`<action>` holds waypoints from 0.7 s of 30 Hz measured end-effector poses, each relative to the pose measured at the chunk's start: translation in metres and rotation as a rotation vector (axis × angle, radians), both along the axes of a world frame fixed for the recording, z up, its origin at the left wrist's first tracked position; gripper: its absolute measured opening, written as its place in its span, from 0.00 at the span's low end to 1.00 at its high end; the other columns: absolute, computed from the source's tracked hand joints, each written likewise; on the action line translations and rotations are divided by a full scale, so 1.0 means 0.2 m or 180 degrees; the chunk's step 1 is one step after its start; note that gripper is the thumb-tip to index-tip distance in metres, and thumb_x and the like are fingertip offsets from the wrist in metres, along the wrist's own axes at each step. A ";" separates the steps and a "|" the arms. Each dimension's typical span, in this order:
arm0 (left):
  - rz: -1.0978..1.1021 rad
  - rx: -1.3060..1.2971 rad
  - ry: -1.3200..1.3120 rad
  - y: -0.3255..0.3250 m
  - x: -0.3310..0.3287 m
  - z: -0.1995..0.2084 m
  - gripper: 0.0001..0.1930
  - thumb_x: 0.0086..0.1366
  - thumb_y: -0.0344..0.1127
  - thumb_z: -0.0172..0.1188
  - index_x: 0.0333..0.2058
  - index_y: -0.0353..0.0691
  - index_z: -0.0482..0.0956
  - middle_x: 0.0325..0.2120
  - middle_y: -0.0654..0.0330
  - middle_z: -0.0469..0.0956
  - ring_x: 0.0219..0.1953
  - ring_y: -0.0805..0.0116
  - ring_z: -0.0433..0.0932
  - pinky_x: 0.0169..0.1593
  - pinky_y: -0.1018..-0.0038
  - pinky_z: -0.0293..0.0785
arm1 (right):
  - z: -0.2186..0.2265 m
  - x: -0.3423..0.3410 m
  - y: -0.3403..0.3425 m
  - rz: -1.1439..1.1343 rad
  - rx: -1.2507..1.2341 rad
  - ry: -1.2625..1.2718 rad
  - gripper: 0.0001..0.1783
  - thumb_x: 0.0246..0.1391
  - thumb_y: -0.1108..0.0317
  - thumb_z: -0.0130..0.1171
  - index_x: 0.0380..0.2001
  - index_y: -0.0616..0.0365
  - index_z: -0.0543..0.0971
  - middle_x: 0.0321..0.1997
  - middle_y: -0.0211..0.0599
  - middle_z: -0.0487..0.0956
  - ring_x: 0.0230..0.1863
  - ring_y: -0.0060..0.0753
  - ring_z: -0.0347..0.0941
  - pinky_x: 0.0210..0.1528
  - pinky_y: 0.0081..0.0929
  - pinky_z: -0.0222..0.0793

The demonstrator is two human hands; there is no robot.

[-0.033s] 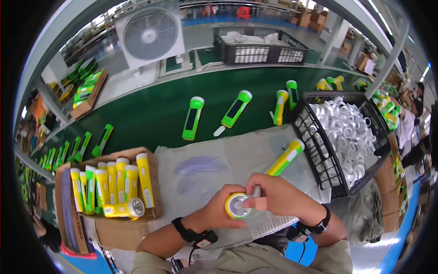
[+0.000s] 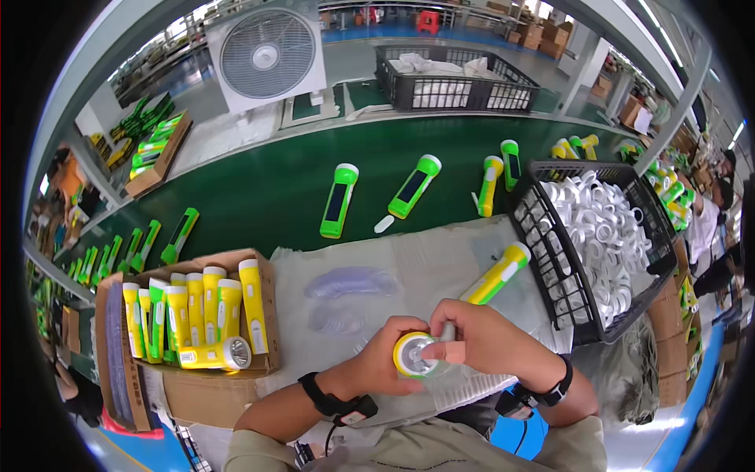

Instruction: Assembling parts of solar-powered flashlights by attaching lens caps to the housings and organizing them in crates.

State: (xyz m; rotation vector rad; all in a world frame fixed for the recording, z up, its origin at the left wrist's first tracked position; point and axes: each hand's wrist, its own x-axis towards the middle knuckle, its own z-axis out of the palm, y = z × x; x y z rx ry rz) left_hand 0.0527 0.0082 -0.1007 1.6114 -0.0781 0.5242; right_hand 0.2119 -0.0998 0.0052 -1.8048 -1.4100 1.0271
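Observation:
Wrapped round a yellow flashlight (image 2: 403, 355), my left hand (image 2: 381, 358) holds it with its round silver reflector end tilted up towards me. My right hand (image 2: 480, 334) is closed at the flashlight's rim, one finger with tan tape round it lying over the reflector. A small pale grey piece shows between the right fingers; its kind cannot be made out. Beyond the right hand a yellow and green flashlight (image 2: 501, 275) lies on the covered worktop (image 2: 425, 271). Clear thin plastic discs (image 2: 350, 283) lie in a spread row and a pile left of it.
At left stands a cardboard box (image 2: 271, 315) of upright flashlights, one lying across the front. A black crate (image 2: 562, 295) of white rings (image 2: 602, 236) stands at right. Several flashlights (image 2: 340, 200) lie on the green conveyor belt (image 2: 267, 189) beyond. A fan (image 2: 267, 55) stands behind.
The whole view has shifted slightly, with the surroundings a little further right. Both hands keep nearly the same hold at the flashlight.

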 end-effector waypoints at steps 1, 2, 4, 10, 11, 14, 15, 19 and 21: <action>-0.0113 -0.0305 -0.0202 0.00 -0.01 -0.04 0.34 0.49 0.38 0.68 0.51 0.37 0.58 0.44 0.55 0.67 0.45 0.67 0.69 0.48 0.70 0.67 | 0.02 -0.01 0.00 -0.0037 -0.0131 0.0089 0.19 0.44 0.54 0.65 0.28 0.57 0.72 0.16 0.33 0.71 0.18 0.26 0.67 0.21 0.25 0.59; -0.0239 -0.0608 -0.0412 -0.01 -0.01 -0.08 0.33 0.52 0.38 0.66 0.51 0.37 0.57 0.44 0.54 0.65 0.45 0.67 0.68 0.48 0.70 0.67 | 0.02 -0.02 0.01 -0.0088 -0.0263 0.0174 0.20 0.44 0.54 0.66 0.29 0.58 0.72 0.15 0.33 0.70 0.17 0.25 0.65 0.21 0.25 0.58; -0.0187 -0.0684 -0.0566 -0.02 0.00 -0.09 0.29 0.55 0.38 0.62 0.51 0.36 0.57 0.43 0.53 0.66 0.43 0.67 0.68 0.48 0.70 0.67 | 0.02 -0.02 0.02 -0.0088 -0.0319 0.0227 0.22 0.43 0.51 0.66 0.29 0.58 0.71 0.15 0.31 0.69 0.17 0.24 0.64 0.21 0.24 0.57; -0.0129 0.0005 -0.0644 -0.01 0.03 -0.06 0.32 0.54 0.40 0.64 0.52 0.37 0.56 0.39 0.53 0.68 0.38 0.67 0.71 0.42 0.71 0.70 | -0.02 -0.01 0.03 -0.0100 -0.0362 0.0216 0.23 0.43 0.48 0.64 0.29 0.57 0.72 0.15 0.31 0.68 0.17 0.23 0.63 0.21 0.24 0.57; -0.0101 -0.0178 -0.0675 -0.02 0.03 -0.07 0.30 0.53 0.41 0.65 0.50 0.37 0.59 0.37 0.54 0.69 0.36 0.67 0.71 0.41 0.72 0.70 | -0.03 -0.01 0.04 -0.0084 -0.0371 0.0319 0.22 0.43 0.51 0.66 0.30 0.56 0.72 0.17 0.26 0.66 0.19 0.18 0.60 0.21 0.21 0.54; -0.0117 -0.0413 -0.0550 -0.01 0.04 -0.05 0.27 0.50 0.43 0.66 0.44 0.36 0.66 0.32 0.57 0.71 0.32 0.69 0.72 0.37 0.73 0.70 | -0.06 -0.01 0.05 -0.0033 -0.0334 0.0462 0.20 0.43 0.54 0.68 0.30 0.56 0.71 0.19 0.23 0.66 0.21 0.15 0.58 0.22 0.18 0.52; -0.0163 -0.0467 -0.0394 0.00 0.04 -0.03 0.25 0.49 0.45 0.67 0.39 0.35 0.69 0.30 0.59 0.72 0.31 0.70 0.72 0.36 0.74 0.69 | -0.06 -0.01 0.06 0.0000 -0.0290 0.0502 0.21 0.43 0.54 0.68 0.30 0.56 0.71 0.20 0.24 0.66 0.23 0.16 0.59 0.23 0.18 0.52; -0.0481 -0.0241 -0.0061 0.03 0.05 -0.01 0.23 0.45 0.46 0.69 0.33 0.36 0.72 0.27 0.60 0.72 0.29 0.71 0.71 0.34 0.75 0.68 | -0.07 -0.02 0.05 -0.0076 -0.0274 0.0359 0.22 0.44 0.52 0.66 0.31 0.56 0.71 0.22 0.28 0.69 0.25 0.20 0.63 0.27 0.20 0.58; -0.0055 -0.0526 -0.0575 -0.01 0.06 -0.06 0.23 0.42 0.42 0.71 0.33 0.37 0.72 0.27 0.61 0.73 0.29 0.71 0.72 0.33 0.74 0.68 | -0.13 0.00 0.04 0.0094 0.0114 0.0167 0.24 0.45 0.48 0.63 0.33 0.57 0.71 0.25 0.35 0.73 0.29 0.29 0.69 0.30 0.27 0.64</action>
